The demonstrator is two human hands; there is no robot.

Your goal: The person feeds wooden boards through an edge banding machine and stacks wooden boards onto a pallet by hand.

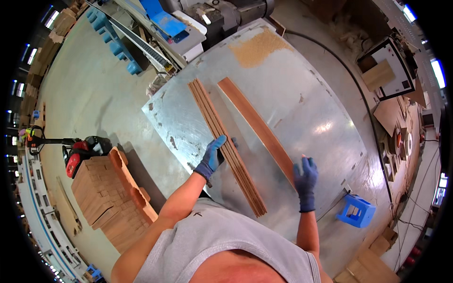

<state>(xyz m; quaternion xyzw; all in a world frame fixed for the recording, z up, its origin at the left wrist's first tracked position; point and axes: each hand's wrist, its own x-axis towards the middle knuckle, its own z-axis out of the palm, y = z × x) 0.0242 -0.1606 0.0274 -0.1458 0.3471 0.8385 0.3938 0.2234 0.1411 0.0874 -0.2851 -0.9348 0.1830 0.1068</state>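
Observation:
A bundle of thin wooden strips (222, 137) stands on edge on a large metal table (302, 104), running from far left to near right. My left hand (213, 155), in a blue glove, grips the bundle near its middle. A single flat reddish-brown wooden strip (257, 125) lies parallel to the right of the bundle. My right hand (306, 177), also in a blue glove, hovers by the near end of that flat strip with fingers raised; whether it touches the strip is unclear.
A patch of sawdust (258, 47) lies at the table's far end. A stack of wooden pieces (108, 198) and a red pallet jack (78, 153) stand on the floor to the left. A blue plastic stool (356, 211) sits right. Machinery (188, 23) lies beyond.

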